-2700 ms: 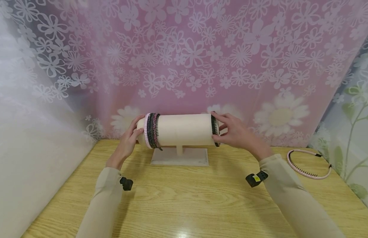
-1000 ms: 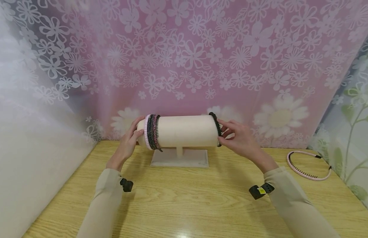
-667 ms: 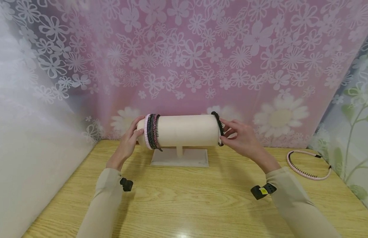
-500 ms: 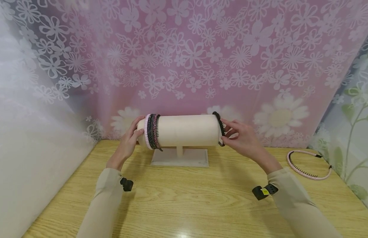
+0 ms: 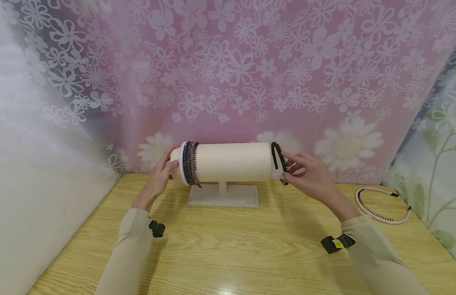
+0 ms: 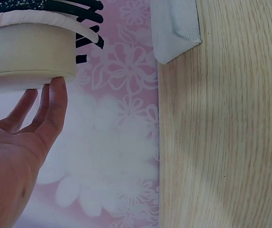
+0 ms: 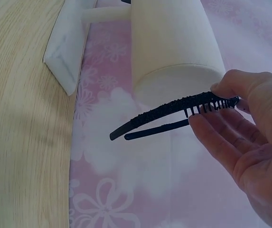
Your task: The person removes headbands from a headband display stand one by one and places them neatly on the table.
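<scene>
A cream headband display roll (image 5: 231,162) lies level on its stand. My left hand (image 5: 157,176) grips its left end, with the thumb in front; the left wrist view shows fingertips against the roll's end (image 6: 29,57). Beside that hand the roll wears a pale pink headband (image 5: 182,163), a dark speckled one (image 5: 187,163) and a pink glittery toothed one (image 5: 193,163). Just off the right end, my right hand (image 5: 311,175) pinches a black toothed headband (image 5: 274,155) between thumb and fingers. In the right wrist view this black headband (image 7: 169,107) is apart from the roll's end face.
A pink toothed headband (image 5: 382,220) lies on the wooden table (image 5: 228,246) at the right. The stand's pale flat base (image 5: 205,198) rests near the table's back edge. Behind hangs a pink flowered curtain (image 5: 231,82); a white surface (image 5: 36,164) rises at left.
My right hand has drawn the black headband rightward along the roll and off its right end. The left hand keeps its grip on the other end.
</scene>
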The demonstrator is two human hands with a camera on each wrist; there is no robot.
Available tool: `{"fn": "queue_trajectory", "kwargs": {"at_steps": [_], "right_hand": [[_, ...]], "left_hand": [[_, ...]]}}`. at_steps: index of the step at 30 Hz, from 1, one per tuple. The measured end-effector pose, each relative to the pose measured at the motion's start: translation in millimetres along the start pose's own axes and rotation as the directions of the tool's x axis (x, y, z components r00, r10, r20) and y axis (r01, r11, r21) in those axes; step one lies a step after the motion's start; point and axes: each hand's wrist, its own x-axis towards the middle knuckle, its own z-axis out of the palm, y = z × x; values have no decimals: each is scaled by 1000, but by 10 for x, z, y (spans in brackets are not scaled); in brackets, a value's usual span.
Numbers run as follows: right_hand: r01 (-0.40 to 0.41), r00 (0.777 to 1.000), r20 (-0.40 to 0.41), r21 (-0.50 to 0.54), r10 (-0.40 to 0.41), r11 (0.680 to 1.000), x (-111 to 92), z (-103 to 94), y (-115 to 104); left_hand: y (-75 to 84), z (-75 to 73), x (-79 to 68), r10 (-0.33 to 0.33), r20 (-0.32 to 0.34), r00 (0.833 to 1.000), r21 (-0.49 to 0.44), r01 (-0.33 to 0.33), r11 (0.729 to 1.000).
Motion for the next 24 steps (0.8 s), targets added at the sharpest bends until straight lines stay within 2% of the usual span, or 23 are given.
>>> {"fn": "queue_trajectory", "kwargs": {"at_steps": [7, 17, 24], "right_hand": [[43, 998, -37, -57, -45, 997, -89, -70, 69], [54, 998, -24, -84, -56, 995, -241, -172, 157], [18, 1000, 2, -82, -18, 997, -332, -207, 213]], "left_hand": [[-15, 12, 6, 8, -2, 1000, -9, -8, 1000], [-16, -1, -1, 3, -9, 1000, 4, -3, 1000], [-22, 0, -5, 9, -14, 1000, 4, -9, 1000]]}}
